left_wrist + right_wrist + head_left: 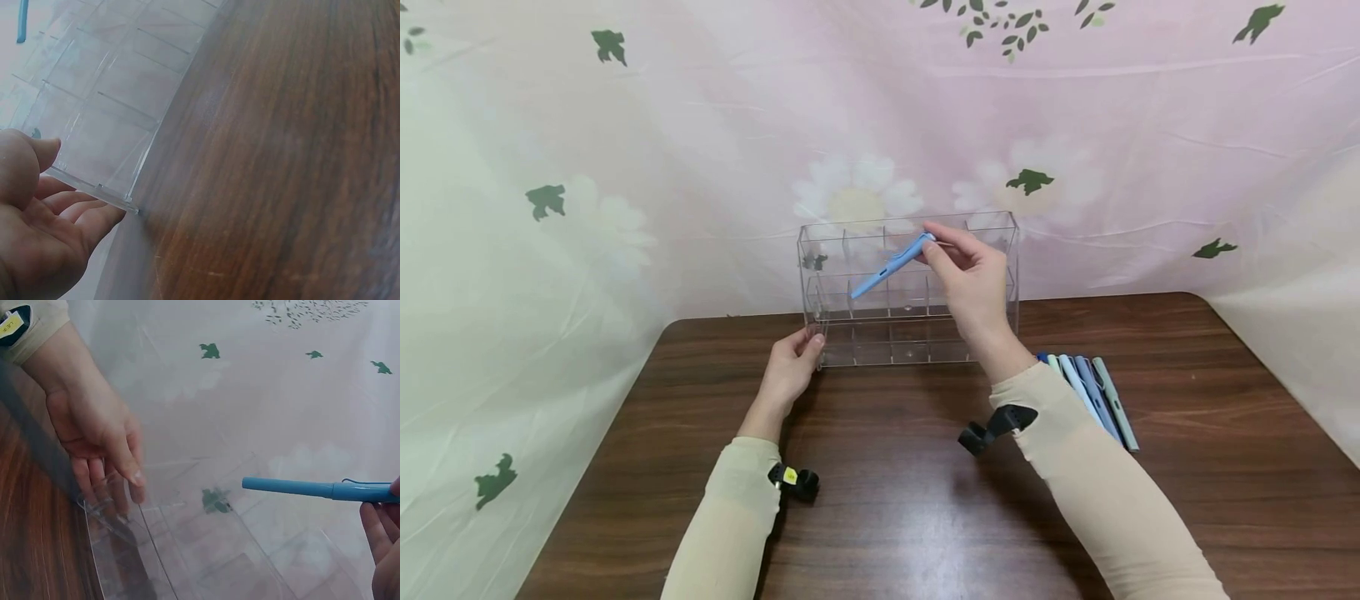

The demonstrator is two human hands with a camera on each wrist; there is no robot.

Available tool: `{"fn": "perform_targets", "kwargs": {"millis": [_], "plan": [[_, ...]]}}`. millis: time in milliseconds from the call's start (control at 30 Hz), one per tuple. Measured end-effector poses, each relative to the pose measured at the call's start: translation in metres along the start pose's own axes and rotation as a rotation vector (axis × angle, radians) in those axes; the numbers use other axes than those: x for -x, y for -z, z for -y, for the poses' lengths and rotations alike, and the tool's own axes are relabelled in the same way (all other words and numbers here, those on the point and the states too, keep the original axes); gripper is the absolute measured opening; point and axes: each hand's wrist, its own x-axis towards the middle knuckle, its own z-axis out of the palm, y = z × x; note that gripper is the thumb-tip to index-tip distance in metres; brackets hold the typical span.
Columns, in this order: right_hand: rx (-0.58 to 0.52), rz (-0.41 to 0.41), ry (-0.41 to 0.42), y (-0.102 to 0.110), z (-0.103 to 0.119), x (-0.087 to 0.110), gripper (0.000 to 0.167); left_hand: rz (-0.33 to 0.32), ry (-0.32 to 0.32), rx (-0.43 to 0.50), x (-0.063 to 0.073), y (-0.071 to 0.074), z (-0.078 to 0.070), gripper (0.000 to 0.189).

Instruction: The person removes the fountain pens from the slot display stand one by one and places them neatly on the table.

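Observation:
A clear plastic organizer (880, 319) with tiered compartments stands at the back of the table. My left hand (790, 367) grips its left side near the lower front, thumb on one side of the wall (94, 189) and fingers on the other. Between thumb and fingers, my right hand (977, 283) pinches a light blue pen (887, 268) by its clip end. The pen is held in the air in front of the organizer's upper part, its free end sloping down to the left. In the right wrist view the whole barrel (287, 486) shows, with nothing touching that free end.
Several capped pens (1118, 404) in blues and greens lie side by side on the wooden table (880, 500), right of the organizer, partly hidden by my right sleeve. A patterned cloth (737, 167) hangs close behind the organizer and along the sides.

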Motion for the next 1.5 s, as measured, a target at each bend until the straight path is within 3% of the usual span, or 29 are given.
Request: {"fn": "perform_targets", "kwargs": {"millis": [433, 1167, 1500], "plan": [[-0.008, -0.024, -0.049, 0.034, 0.002, 0.001, 0.031, -0.002, 0.010, -0.004, 0.001, 0.001, 0.000, 0.052], [0.087, -0.007, -0.034, 0.063, 0.010, 0.009, 0.029, 0.010, 0.004, 0.005, 0.000, 0.002, -0.001, 0.053], [0.065, -0.018, -0.057, 0.074, 0.014, 0.014, 0.030, 0.007, 0.002, 0.012, 0.001, 0.001, -0.001, 0.054]]}}
